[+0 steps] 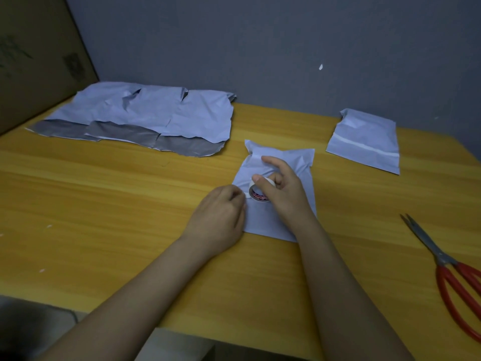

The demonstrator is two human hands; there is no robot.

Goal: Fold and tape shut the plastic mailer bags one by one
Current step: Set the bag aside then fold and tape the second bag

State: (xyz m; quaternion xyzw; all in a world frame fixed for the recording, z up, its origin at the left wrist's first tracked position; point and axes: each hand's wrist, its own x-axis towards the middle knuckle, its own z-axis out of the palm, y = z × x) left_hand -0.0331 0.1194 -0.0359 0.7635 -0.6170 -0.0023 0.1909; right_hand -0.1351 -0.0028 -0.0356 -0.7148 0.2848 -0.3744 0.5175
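A folded pale mailer bag point(304, 173) lies on the wooden table point(130, 204) in front of me. On top of it my right hand point(283, 188) grips a small roll of white tape point(256, 192), thumb over the roll and index finger stretched out onto the bag. My left hand point(221, 220) sits at the bag's left edge, its curled fingers pinching the loose end of the tape. A second bag point(364, 142), folded and closed with a white tape strip, lies at the back right. Several unfolded bags point(145, 115) with grey flaps overlap at the back left.
Red-handled scissors point(447, 267) lie shut near the table's right edge. A cardboard sheet point(33, 61) leans at the far left. A grey wall point(260, 48) runs behind the table. The table's front edge is close to me.
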